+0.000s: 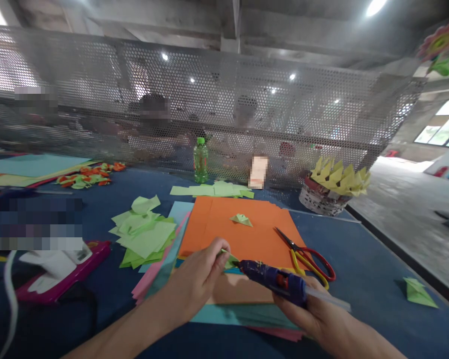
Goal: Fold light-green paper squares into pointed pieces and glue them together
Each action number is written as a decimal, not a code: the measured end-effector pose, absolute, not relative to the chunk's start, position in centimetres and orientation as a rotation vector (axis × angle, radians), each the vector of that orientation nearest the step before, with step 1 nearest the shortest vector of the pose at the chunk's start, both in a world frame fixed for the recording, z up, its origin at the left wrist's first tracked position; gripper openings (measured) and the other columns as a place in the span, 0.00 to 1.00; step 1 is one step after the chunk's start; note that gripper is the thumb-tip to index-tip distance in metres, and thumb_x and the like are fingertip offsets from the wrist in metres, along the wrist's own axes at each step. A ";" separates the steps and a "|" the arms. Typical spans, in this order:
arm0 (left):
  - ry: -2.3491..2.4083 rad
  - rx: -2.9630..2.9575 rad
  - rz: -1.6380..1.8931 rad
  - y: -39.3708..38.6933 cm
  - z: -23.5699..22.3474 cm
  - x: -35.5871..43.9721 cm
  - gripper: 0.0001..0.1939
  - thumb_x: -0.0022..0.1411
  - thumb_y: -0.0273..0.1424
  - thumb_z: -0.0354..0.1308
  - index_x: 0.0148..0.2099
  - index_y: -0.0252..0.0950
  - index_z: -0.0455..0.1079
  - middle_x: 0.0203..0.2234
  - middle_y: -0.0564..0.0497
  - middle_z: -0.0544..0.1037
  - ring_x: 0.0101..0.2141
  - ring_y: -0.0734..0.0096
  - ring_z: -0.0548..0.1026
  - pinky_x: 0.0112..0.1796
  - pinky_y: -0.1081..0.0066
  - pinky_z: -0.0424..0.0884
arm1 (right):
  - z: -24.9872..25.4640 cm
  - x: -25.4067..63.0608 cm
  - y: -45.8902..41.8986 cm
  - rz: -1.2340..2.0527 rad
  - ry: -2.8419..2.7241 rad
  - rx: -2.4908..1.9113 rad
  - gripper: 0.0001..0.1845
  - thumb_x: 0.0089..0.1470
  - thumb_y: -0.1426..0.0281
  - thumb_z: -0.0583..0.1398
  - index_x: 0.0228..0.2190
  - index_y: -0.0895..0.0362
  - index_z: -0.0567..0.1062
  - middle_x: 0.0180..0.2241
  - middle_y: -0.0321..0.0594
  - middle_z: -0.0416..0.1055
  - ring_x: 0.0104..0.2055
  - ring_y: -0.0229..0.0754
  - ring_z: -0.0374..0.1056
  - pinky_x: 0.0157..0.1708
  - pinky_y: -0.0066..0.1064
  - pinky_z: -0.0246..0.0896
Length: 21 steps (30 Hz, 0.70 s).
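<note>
My left hand (pixel 202 274) pinches a small folded green paper piece (pixel 229 260) above a stack of coloured paper. In my right hand (pixel 314 309) is a dark blue hot glue gun (pixel 273 280), a clear glue stick jutting from its back. The gun's nozzle points left and meets, or nearly meets, the green paper; I cannot tell which. Beneath both hands lies orange paper (pixel 205 224) on top of the stack, bearing another folded green piece (pixel 241 220). Scissors (pixel 303 254) with red and yellow handles rest on the stack's right side.
Cut green paper (pixel 145 234) is piled left of the stack. A magenta power strip (pixel 65 274) with plugs sits at the left. Behind are a green bottle (pixel 201 160), green strips (pixel 213 189) and a perforated screen (pixel 217 99). A yellow-topped basket (pixel 324 197) stands far right.
</note>
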<state>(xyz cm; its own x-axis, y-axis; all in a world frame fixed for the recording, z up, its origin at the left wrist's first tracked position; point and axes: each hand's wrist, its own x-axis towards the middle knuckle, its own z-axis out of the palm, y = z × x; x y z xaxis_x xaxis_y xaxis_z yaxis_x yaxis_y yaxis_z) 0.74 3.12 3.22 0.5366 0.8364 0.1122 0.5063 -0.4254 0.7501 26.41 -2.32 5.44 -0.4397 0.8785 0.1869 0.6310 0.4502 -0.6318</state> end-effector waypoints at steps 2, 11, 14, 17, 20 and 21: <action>1.078 2.122 0.643 3.1 3.1 0.7 0.16 0.76 0.44 0.36 0.40 0.41 0.55 0.22 0.58 0.57 0.22 0.70 0.60 0.26 0.68 0.52 | 5.2 26.7 -2.4 0.625 -2.235 -1.243 0.20 0.65 0.58 0.53 0.36 0.55 0.80 0.27 0.41 0.74 0.28 0.40 0.67 0.28 0.26 0.67; 1.092 2.122 0.627 3.1 3.2 0.7 0.16 0.76 0.45 0.36 0.40 0.41 0.55 0.22 0.59 0.57 0.22 0.70 0.60 0.26 0.68 0.52 | 4.5 27.3 -2.6 0.457 -2.354 -1.140 0.23 0.66 0.57 0.50 0.35 0.53 0.82 0.30 0.45 0.76 0.31 0.43 0.70 0.35 0.29 0.70; 1.099 2.123 0.603 3.1 3.2 0.7 0.17 0.76 0.45 0.35 0.40 0.41 0.55 0.22 0.58 0.57 0.22 0.69 0.60 0.26 0.68 0.52 | 4.2 27.5 -2.6 0.444 -2.345 -1.159 0.20 0.64 0.57 0.54 0.38 0.53 0.82 0.31 0.45 0.77 0.33 0.44 0.72 0.36 0.29 0.71; 1.095 2.135 0.616 3.2 3.0 0.6 0.17 0.76 0.45 0.35 0.40 0.41 0.55 0.23 0.58 0.57 0.23 0.69 0.60 0.27 0.68 0.52 | 3.8 27.7 -2.5 0.437 -2.372 -1.153 0.20 0.66 0.60 0.52 0.36 0.53 0.82 0.33 0.45 0.77 0.34 0.44 0.72 0.37 0.28 0.71; 1.091 2.132 0.618 3.1 3.0 0.6 0.17 0.76 0.45 0.35 0.41 0.41 0.56 0.23 0.58 0.56 0.22 0.69 0.60 0.27 0.68 0.52 | 3.5 27.9 -2.4 0.379 -2.399 -1.138 0.18 0.66 0.63 0.52 0.40 0.53 0.82 0.35 0.46 0.78 0.37 0.44 0.73 0.39 0.29 0.71; 1.090 2.129 0.611 3.1 3.1 0.6 0.17 0.76 0.45 0.35 0.41 0.41 0.56 0.23 0.58 0.56 0.22 0.69 0.60 0.27 0.68 0.52 | 3.4 28.0 -2.4 0.355 -2.404 -1.126 0.17 0.66 0.63 0.53 0.41 0.53 0.81 0.37 0.47 0.78 0.38 0.45 0.73 0.41 0.29 0.71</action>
<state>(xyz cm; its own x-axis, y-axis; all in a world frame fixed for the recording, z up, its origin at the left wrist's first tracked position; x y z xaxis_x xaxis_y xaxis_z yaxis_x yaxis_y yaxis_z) 0.55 3.12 3.06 0.5438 0.8326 0.1052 0.5242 -0.4349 0.7322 28.03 -2.44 3.39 -0.5597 0.7742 0.2957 0.6555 0.6318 -0.4136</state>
